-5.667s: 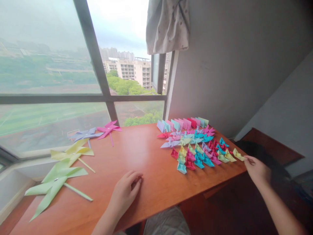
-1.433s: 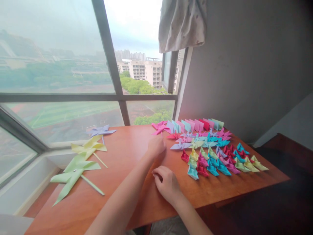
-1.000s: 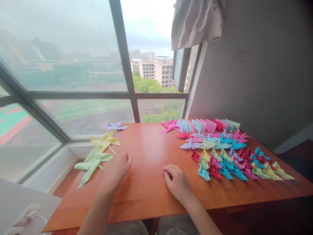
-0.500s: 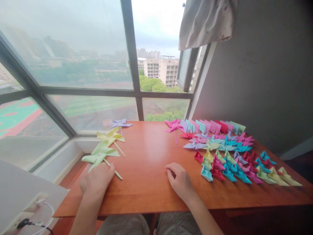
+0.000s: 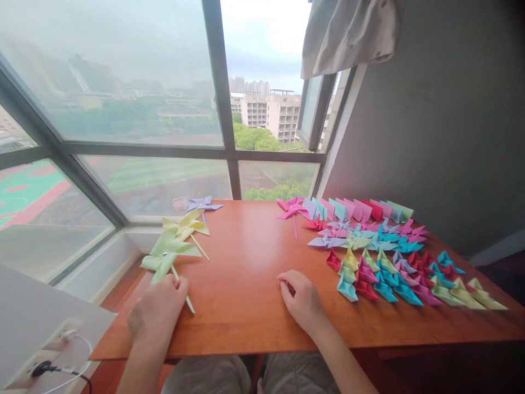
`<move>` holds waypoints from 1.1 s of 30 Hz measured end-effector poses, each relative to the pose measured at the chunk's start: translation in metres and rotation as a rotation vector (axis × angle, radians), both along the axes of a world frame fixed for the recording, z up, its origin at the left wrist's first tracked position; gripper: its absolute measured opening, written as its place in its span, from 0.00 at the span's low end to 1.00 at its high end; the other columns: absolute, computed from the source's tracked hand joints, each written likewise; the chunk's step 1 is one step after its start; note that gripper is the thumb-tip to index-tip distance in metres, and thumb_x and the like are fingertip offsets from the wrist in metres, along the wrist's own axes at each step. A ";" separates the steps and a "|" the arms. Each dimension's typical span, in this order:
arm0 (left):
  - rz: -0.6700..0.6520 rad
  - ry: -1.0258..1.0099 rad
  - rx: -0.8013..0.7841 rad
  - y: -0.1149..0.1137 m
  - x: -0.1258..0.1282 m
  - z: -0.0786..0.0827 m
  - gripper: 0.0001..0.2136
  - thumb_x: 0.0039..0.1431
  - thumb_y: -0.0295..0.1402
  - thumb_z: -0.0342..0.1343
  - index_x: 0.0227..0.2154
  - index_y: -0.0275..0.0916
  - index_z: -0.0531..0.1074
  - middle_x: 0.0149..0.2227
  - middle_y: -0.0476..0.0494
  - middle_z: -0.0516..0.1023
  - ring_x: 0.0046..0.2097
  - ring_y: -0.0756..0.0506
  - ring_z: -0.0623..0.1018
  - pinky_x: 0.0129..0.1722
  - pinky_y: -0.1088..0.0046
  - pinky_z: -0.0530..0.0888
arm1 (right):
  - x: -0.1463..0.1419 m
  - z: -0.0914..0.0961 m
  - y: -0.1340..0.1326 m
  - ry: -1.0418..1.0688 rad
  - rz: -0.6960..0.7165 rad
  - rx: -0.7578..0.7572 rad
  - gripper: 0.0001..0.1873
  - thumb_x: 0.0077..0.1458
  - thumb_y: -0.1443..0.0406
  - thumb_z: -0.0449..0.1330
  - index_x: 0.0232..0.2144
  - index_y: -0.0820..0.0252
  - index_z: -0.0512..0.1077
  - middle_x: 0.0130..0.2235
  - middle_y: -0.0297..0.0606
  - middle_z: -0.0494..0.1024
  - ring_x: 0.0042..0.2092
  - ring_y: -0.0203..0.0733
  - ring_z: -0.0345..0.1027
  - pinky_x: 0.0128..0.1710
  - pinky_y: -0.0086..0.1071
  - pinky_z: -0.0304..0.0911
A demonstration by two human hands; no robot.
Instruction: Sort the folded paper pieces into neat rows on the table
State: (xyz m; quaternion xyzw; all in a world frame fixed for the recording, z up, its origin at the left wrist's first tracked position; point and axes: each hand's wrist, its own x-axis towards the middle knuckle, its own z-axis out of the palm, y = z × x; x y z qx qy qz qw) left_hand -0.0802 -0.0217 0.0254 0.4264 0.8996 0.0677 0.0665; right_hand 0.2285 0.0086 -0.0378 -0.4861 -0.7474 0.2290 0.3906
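Note:
My left hand (image 5: 159, 307) is closed on a light green paper pinwheel (image 5: 169, 250) at the table's left side. Its green stick (image 5: 187, 302) slants out past my thumb toward me. Just behind it lies a yellow pinwheel (image 5: 187, 225), and farther back a lavender pinwheel (image 5: 203, 204). My right hand (image 5: 301, 300) rests curled on the wooden table (image 5: 241, 284), thumb and forefinger together, with nothing visible in it. The closest things on its right are folded paper boats (image 5: 348, 289). A magenta pinwheel (image 5: 292, 208) lies at the far edge.
Rows of paper boats, folded birds (image 5: 363, 241) and folded cards (image 5: 353, 210) fill the table's right side. Windows (image 5: 156, 180) rise behind the table, with a hanging curtain (image 5: 348, 38) above. A power socket (image 5: 36, 369) with cords is low at the left.
My left hand has shifted slightly left and toward me. The green pinwheel's stick has swung to a steeper angle and its blades have turned. My right hand stays put.

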 end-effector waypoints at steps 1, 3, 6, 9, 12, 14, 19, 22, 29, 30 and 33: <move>-0.003 0.034 -0.016 -0.002 0.002 0.002 0.22 0.61 0.47 0.39 0.31 0.42 0.76 0.33 0.32 0.79 0.37 0.31 0.78 0.32 0.61 0.70 | 0.000 0.000 0.000 -0.001 0.001 0.002 0.11 0.57 0.71 0.53 0.35 0.57 0.74 0.34 0.36 0.77 0.38 0.40 0.70 0.39 0.31 0.63; -0.011 0.114 -0.061 -0.003 0.010 0.007 0.22 0.63 0.47 0.37 0.32 0.43 0.75 0.32 0.34 0.79 0.36 0.33 0.79 0.30 0.64 0.68 | 0.000 -0.001 0.000 -0.003 0.001 0.006 0.11 0.57 0.71 0.53 0.35 0.57 0.74 0.34 0.36 0.77 0.38 0.40 0.70 0.39 0.30 0.63; -0.057 0.165 -0.038 -0.001 0.028 0.015 0.21 0.64 0.46 0.37 0.31 0.43 0.74 0.31 0.37 0.79 0.35 0.34 0.79 0.29 0.66 0.66 | -0.001 0.000 0.001 -0.019 -0.005 0.017 0.11 0.57 0.70 0.53 0.35 0.57 0.75 0.34 0.37 0.77 0.37 0.39 0.70 0.39 0.30 0.64; -0.171 0.203 0.026 0.008 0.056 0.018 0.19 0.64 0.43 0.39 0.30 0.42 0.73 0.30 0.38 0.80 0.34 0.36 0.80 0.28 0.67 0.64 | -0.003 0.004 -0.001 -0.041 -0.006 0.024 0.11 0.58 0.68 0.53 0.38 0.58 0.75 0.34 0.37 0.77 0.36 0.39 0.70 0.39 0.31 0.63; -0.319 0.188 0.100 0.020 0.089 0.016 0.15 0.64 0.40 0.43 0.29 0.42 0.73 0.30 0.40 0.80 0.35 0.38 0.80 0.28 0.69 0.62 | -0.010 0.011 -0.009 -0.064 0.008 -0.002 0.11 0.59 0.66 0.53 0.40 0.57 0.75 0.33 0.37 0.77 0.34 0.39 0.69 0.37 0.31 0.62; -0.409 0.146 0.122 0.027 0.110 0.013 0.14 0.64 0.39 0.45 0.30 0.41 0.73 0.30 0.41 0.81 0.35 0.40 0.80 0.28 0.70 0.61 | -0.016 0.015 -0.016 -0.084 0.023 -0.033 0.10 0.59 0.64 0.55 0.40 0.57 0.75 0.33 0.36 0.77 0.33 0.39 0.69 0.36 0.30 0.61; -0.548 0.056 0.152 0.038 0.148 0.006 0.12 0.64 0.37 0.46 0.34 0.41 0.74 0.30 0.42 0.80 0.33 0.42 0.79 0.29 0.71 0.60 | -0.025 0.020 -0.028 -0.030 0.017 -0.158 0.08 0.58 0.64 0.56 0.34 0.56 0.76 0.30 0.34 0.78 0.31 0.38 0.70 0.32 0.29 0.59; -0.594 0.037 0.164 0.041 0.160 0.003 0.12 0.65 0.36 0.46 0.34 0.41 0.74 0.30 0.42 0.80 0.34 0.42 0.79 0.29 0.71 0.61 | -0.022 0.019 -0.028 0.028 -0.014 -0.228 0.10 0.57 0.65 0.55 0.30 0.56 0.76 0.27 0.33 0.77 0.28 0.37 0.70 0.29 0.28 0.57; -0.707 -0.023 0.169 0.047 0.173 -0.001 0.14 0.66 0.40 0.45 0.32 0.40 0.73 0.32 0.42 0.80 0.36 0.43 0.79 0.29 0.70 0.60 | -0.011 0.019 -0.022 0.010 -0.116 -0.219 0.12 0.56 0.66 0.55 0.24 0.57 0.75 0.23 0.34 0.77 0.25 0.37 0.69 0.26 0.28 0.56; -0.727 -0.037 0.164 0.048 0.174 -0.002 0.15 0.66 0.41 0.45 0.32 0.40 0.73 0.32 0.42 0.80 0.36 0.43 0.79 0.29 0.71 0.60 | -0.009 0.019 -0.020 0.009 -0.129 -0.217 0.12 0.56 0.66 0.54 0.24 0.57 0.75 0.23 0.34 0.77 0.25 0.38 0.69 0.27 0.28 0.56; -0.779 -0.077 0.150 0.050 0.175 -0.004 0.16 0.66 0.43 0.46 0.30 0.40 0.73 0.31 0.43 0.80 0.34 0.44 0.79 0.29 0.71 0.60 | -0.001 0.019 -0.012 0.025 -0.181 -0.225 0.13 0.57 0.65 0.54 0.27 0.56 0.77 0.25 0.35 0.79 0.27 0.39 0.71 0.30 0.28 0.60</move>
